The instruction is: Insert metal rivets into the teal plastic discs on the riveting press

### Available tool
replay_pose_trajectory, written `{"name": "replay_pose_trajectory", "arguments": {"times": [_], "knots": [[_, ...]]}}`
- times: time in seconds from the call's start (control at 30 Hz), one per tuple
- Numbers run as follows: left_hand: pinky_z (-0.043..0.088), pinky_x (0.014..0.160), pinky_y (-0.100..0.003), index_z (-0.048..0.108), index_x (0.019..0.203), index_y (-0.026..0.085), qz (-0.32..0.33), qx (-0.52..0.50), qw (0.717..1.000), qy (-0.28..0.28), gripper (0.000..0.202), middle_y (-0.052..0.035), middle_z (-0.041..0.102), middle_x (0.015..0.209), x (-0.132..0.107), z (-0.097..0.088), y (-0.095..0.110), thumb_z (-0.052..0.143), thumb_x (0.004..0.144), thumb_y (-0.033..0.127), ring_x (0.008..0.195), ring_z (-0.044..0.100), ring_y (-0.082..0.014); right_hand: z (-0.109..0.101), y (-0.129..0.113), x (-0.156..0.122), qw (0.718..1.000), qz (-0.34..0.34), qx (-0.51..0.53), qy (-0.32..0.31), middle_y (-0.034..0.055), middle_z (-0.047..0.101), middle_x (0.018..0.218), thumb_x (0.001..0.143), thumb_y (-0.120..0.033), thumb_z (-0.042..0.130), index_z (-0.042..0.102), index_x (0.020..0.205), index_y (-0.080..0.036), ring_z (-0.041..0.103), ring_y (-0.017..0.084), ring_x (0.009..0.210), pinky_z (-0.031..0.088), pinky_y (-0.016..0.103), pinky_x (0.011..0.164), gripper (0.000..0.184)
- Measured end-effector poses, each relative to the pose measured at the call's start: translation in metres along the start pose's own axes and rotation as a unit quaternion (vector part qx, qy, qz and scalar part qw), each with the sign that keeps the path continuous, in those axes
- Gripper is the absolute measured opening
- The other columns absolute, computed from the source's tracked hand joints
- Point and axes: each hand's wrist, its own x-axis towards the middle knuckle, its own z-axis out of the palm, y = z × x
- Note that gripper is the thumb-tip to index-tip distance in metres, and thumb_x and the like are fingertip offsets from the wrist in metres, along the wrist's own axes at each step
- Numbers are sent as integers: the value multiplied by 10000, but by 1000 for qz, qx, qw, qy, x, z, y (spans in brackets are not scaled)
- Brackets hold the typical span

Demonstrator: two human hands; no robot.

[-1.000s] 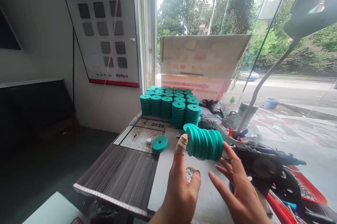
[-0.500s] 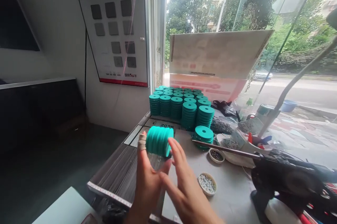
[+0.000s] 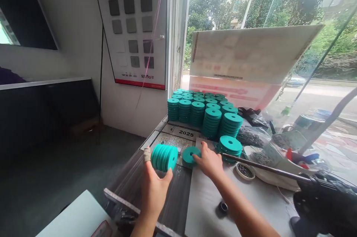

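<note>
My left hand (image 3: 154, 188) grips a sideways stack of teal grooved spools (image 3: 163, 158) between its thumb and fingers; one finger has a beige wrap. To its right, my right hand (image 3: 209, 159) has its fingers closed at the edge of a single teal spool (image 3: 188, 156) with a centre hole. This spool is tilted towards me over the table, apart from the held stack. Just beyond my right hand stands a short pile of teal spools (image 3: 230, 144). Tall upright stacks of the same spools (image 3: 198, 112) fill the back of the table.
A black machine with a long metal rod (image 3: 262, 164) reaches in from the right. A small dish of dark beads (image 3: 245, 171) sits under the rod. Bags of small parts (image 3: 260, 155) lie behind it. A small black ring-shaped thing (image 3: 223, 206) is beside my right forearm.
My right hand has left the stack and moved right and away from me, onto a single spool. My left hand keeps the stack, now turned slightly. The view has swung left.
</note>
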Motion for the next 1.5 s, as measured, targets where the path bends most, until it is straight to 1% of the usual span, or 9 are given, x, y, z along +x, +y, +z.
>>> {"name": "replay_pose_trajectory", "arguments": {"times": [0.13,0.3,0.47,0.77,0.93,1.13,1.27,1.37,1.5], "knots": [[394,943,-508,214,1341,95,-14,49,999,19,728,-225,426,1294,-7,7,-6,555,731,301,1165,449,-327,17,-6,-4,995,-6,97,-1,118,606,880,701,-187,435,391,1161,-74,584,240,803,431,345,685,476],[432,894,-505,229,1329,79,13,82,996,40,740,-244,453,1256,-15,12,-3,581,719,306,1122,485,-343,25,-22,-44,969,-56,238,18,12,563,794,724,-239,435,374,1119,-163,532,157,682,435,267,651,407],[379,966,-476,151,1360,165,-33,52,998,-29,756,-182,386,1331,-29,10,7,566,737,270,1214,399,-294,32,-30,-66,894,-56,445,-2,-18,426,719,710,-272,455,381,1132,-177,457,157,677,402,255,587,439],[388,961,-433,132,1370,201,-79,95,978,-170,819,-136,387,1357,-19,-7,2,629,723,275,1220,397,-282,43,-9,-54,837,-32,536,-104,-61,326,631,630,-244,504,406,1036,-154,344,116,587,317,241,548,426],[378,962,-432,108,1372,227,-53,99,981,-158,836,-129,415,1330,-16,-3,6,634,725,286,1216,396,-277,39,-7,-53,852,-41,514,-93,-34,401,676,616,-204,514,442,1021,-170,412,140,662,344,250,585,413],[370,952,-443,161,1358,131,-44,107,983,-143,936,-169,415,1262,-22,9,17,689,604,302,1166,400,-313,37,-6,-50,854,-27,508,-106,-32,395,677,642,-259,495,454,1023,-160,442,143,652,377,260,605,396],[327,972,-465,230,1324,142,-51,88,990,-93,835,-168,353,1288,-16,13,20,637,620,333,1187,362,-331,28,-12,-50,865,-29,487,-118,6,463,746,676,-339,510,460,1085,-131,478,172,732,402,294,674,461],[356,947,-439,277,1259,130,-177,-71,972,-136,716,-171,396,1259,3,2,16,575,660,386,1151,412,-311,16,-19,-58,890,-64,443,-89,85,508,1012,710,-406,505,376,1230,-140,471,222,977,379,355,853,598],[484,749,-392,311,1200,151,-314,-207,887,-267,558,-157,513,1165,32,-17,8,424,753,466,1012,535,-281,-1,-25,-80,908,-156,385,-59,93,446,1224,756,-335,475,338,1271,-198,390,214,1157,319,380,972,550]]}}
